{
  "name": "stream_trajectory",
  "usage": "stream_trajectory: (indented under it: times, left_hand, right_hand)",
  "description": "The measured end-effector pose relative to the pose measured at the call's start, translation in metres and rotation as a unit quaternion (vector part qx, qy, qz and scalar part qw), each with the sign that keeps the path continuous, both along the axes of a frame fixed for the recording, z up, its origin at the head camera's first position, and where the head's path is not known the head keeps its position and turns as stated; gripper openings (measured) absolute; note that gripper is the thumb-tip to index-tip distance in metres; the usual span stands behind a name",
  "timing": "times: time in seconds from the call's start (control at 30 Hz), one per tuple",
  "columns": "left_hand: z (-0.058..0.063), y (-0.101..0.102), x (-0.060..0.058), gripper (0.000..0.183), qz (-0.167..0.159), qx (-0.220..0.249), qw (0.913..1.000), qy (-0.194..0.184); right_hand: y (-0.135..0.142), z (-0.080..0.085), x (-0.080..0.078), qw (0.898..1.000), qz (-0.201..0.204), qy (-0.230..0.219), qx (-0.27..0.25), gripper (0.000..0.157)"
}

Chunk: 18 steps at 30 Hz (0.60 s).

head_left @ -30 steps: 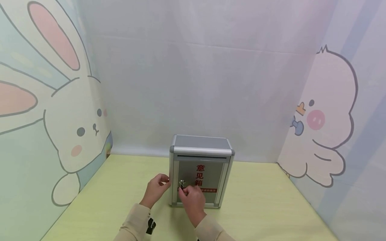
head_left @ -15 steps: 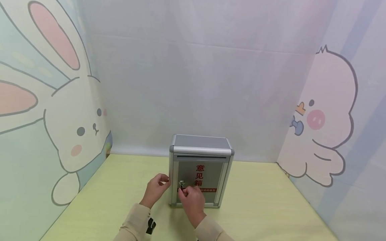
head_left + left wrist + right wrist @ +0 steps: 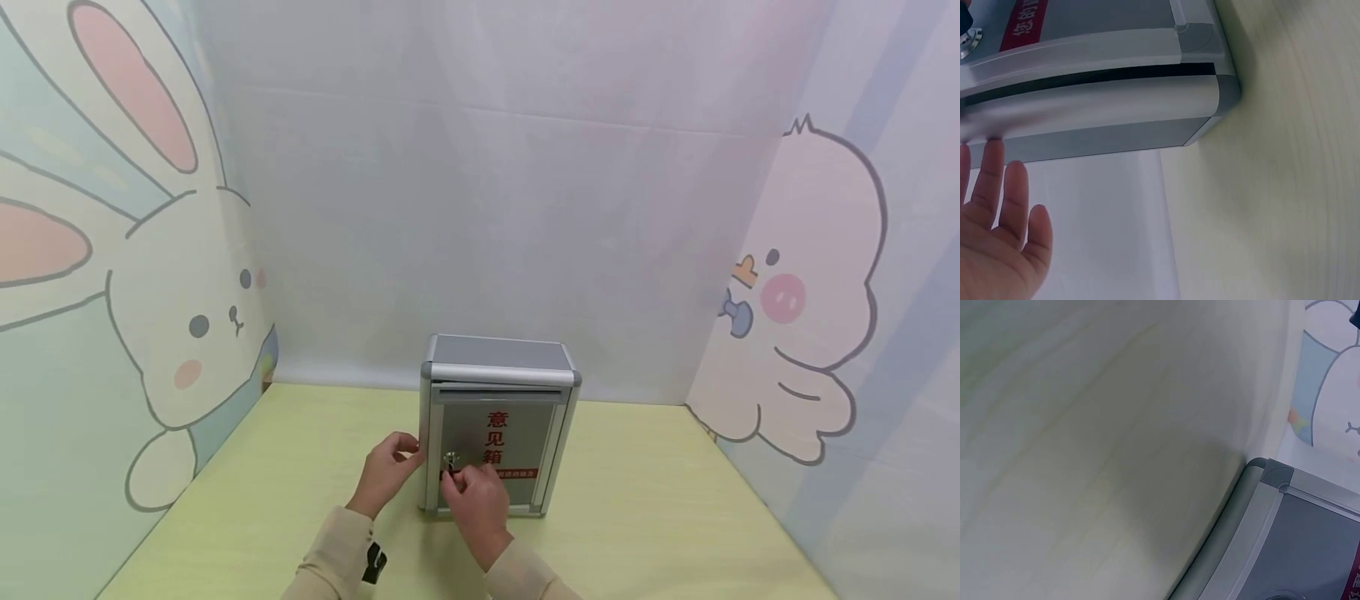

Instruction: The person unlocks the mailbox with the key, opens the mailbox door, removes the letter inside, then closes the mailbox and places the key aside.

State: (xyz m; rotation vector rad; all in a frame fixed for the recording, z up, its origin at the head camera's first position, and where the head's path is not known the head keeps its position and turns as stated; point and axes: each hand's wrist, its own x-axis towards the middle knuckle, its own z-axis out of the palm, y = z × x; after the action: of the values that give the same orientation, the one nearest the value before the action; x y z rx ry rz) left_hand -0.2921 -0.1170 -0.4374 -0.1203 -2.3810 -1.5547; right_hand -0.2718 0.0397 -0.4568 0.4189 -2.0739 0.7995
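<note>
A grey metal suggestion box (image 3: 501, 353) with red characters stands upright on the table. Its front door (image 3: 462, 421) is slightly ajar; the left wrist view shows a dark gap along the lock-side edge. My right hand (image 3: 478, 504) pinches a black-headed key (image 3: 965, 17) at the silver lock (image 3: 451, 457), low on the door's left side. At the box's left side is my left hand (image 3: 385, 477), its fingertips touching the side wall and its fingers (image 3: 1015, 194) extended in the left wrist view. The right wrist view shows the box's lower corner (image 3: 1277, 475), but not the right hand.
The pale yellow table (image 3: 645, 500) extends on both sides of the box. A white cloth backdrop (image 3: 487, 208) rises behind it. Side panels carry a cartoon rabbit (image 3: 172, 333) and a chick (image 3: 817, 250). A black strap (image 3: 374, 562) hangs by the left sleeve.
The door's left edge has come out a little from the frame, opening a thin gap at the top. My right hand has drawn slightly left with the key; the left hand has stayed put.
</note>
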Motion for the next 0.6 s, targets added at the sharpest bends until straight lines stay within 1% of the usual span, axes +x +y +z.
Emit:
stream_trajectory:
  times: [0.1,0.2,0.3,0.43,0.5,0.6]
  left_hand:
    - [0.0004,-0.0003,-0.0004,0.015,0.000,0.003,1.0000,0.003]
    - [0.0007,0.0002,-0.0008,0.014,0.003,0.003,1.0000,0.008]
    - [0.0009,0.0010,-0.0006,0.013,0.006,0.004,0.9999,0.010]
    - [0.0011,0.0016,0.0009,0.012,-0.001,0.004,0.9998,0.017]
    - [0.0014,0.0014,0.0019,0.012,-0.006,0.003,0.9997,0.024]
    - [0.0014,0.0001,0.0024,0.012,-0.007,0.001,0.9996,0.028]
  right_hand:
    - [0.0007,0.0021,0.0022,1.000,0.007,-0.006,0.002,0.029]
    - [0.0019,0.0035,0.0045,1.000,0.010,-0.003,0.007,0.029]
    - [0.0039,0.0032,0.0064,1.000,0.009,0.022,0.016,0.031]
    - [0.0067,0.0009,0.0082,0.998,0.010,0.062,0.027,0.033]
    - [0.0076,0.0002,0.0089,0.997,0.013,0.069,0.026,0.033]
    - [0.0085,-0.0004,0.0101,0.998,0.022,0.063,0.019,0.031]
